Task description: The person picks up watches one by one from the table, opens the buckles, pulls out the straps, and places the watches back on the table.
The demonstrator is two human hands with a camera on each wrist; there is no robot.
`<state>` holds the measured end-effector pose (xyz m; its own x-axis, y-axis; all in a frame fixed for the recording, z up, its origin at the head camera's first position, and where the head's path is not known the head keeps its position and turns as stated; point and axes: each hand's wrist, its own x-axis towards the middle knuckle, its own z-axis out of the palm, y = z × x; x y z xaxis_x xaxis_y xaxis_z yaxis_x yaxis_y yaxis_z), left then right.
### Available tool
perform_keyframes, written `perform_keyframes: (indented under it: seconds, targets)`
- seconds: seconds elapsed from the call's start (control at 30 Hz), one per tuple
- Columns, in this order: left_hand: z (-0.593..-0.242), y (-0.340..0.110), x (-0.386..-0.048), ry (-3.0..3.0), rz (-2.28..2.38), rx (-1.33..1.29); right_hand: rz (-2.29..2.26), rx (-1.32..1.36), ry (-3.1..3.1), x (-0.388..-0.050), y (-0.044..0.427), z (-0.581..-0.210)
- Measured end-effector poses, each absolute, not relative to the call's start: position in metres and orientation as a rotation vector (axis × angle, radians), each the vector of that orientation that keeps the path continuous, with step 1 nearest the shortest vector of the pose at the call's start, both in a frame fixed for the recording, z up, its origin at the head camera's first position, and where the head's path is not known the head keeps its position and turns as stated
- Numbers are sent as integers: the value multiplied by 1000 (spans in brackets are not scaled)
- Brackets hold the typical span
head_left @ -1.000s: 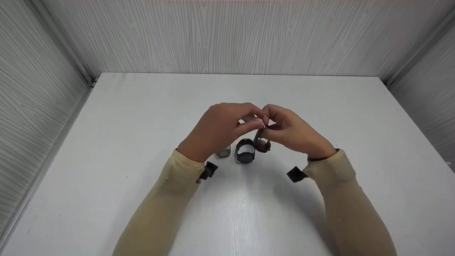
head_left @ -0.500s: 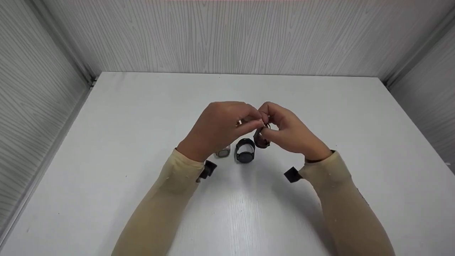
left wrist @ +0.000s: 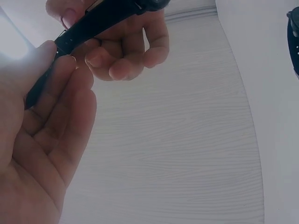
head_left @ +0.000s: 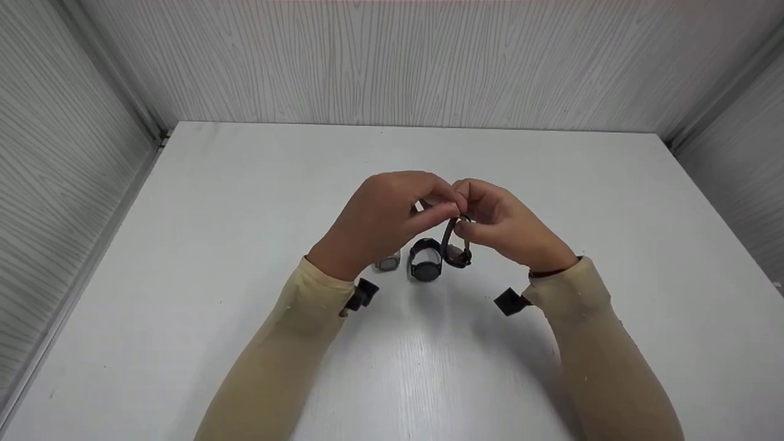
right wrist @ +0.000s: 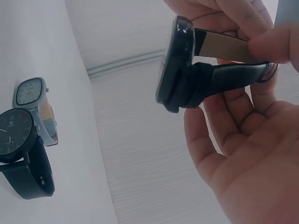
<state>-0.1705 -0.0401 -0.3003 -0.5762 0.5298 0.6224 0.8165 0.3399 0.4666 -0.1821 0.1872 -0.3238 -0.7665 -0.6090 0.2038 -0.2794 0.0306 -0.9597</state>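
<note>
My left hand [head_left: 392, 205] and right hand [head_left: 505, 220] meet above the middle of the table, both pinching the strap of a wristwatch [head_left: 446, 245]. Its dark leather strap [right wrist: 236, 77] forms a loop with a tan inner side in the right wrist view. The watch case [right wrist: 175, 65] hangs down from the fingers, edge-on to that camera, so its dial is hidden. In the left wrist view, the thumb and forefinger grip the strap [left wrist: 96, 28] at its end. The fingers partly cover the buckle, and whether it is fastened cannot be told.
On the white table [head_left: 404, 367] below the hands stand a black round watch [head_left: 425, 270] and, left of it, a silver squarish watch [head_left: 387, 263], partly behind the left wrist. Pale wood-grain panels [head_left: 392, 61] enclose the table at the back and sides.
The hands stay together with small finger shifts. The held watch has turned and swung, rising slightly and then hanging lower, with its strap loop now showing wider. The two table watches have not moved.
</note>
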Motion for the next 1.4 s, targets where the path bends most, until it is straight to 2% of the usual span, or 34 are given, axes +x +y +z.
perform_keyframes:
  seconds: [0.23, 0.53, 0.9, 1.4]
  targets:
    - [-302, -44, -169, -2351, -1182, -1221, -1702, -966, 2099, -184, 189, -327]
    - [-305, -45, -173, -2456, -1377, -1081, -1534, -1291, 2560, -190, 183, -333]
    - [-304, -42, -173, -2487, -1483, -1067, -1802, -1061, 2157, -187, 187, -329]
    - [-301, -39, -171, -2467, -1525, -904, -1902, -967, 2218, -189, 185, -331]
